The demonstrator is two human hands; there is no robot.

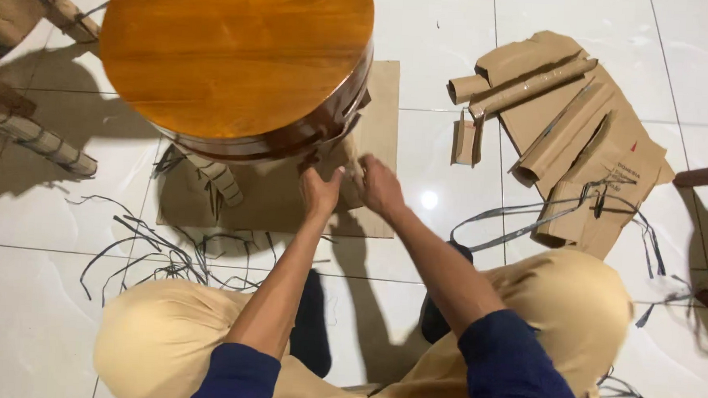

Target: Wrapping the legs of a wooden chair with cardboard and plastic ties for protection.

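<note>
Head camera looks straight down at a round wooden stool (236,51) with a glossy, orange-brown top, standing on a flat sheet of brown cardboard (383,104) on the white tiled floor (34,287). One stool leg (218,180) shows under the rim at the left, wrapped in brown paper. Another wrapped leg (349,160) comes down under the rim near the middle of the picture, and both hands are on it. The left hand (320,191) curls its fingers around the wrapping from the left side, and the right hand (380,186) clasps the same wrapping from the right, the two hands just beside each other. Whether the fingers pinch the paper or only press on it cannot be told.

Loose grey plastic straps (165,254) lie tangled on the tiles by the person's left knee. A pile of torn cardboard pieces and rolled paper (567,129) lies well apart to the right, with more straps across it. Another wrapped piece of furniture (19,117) stands at the far left.
</note>
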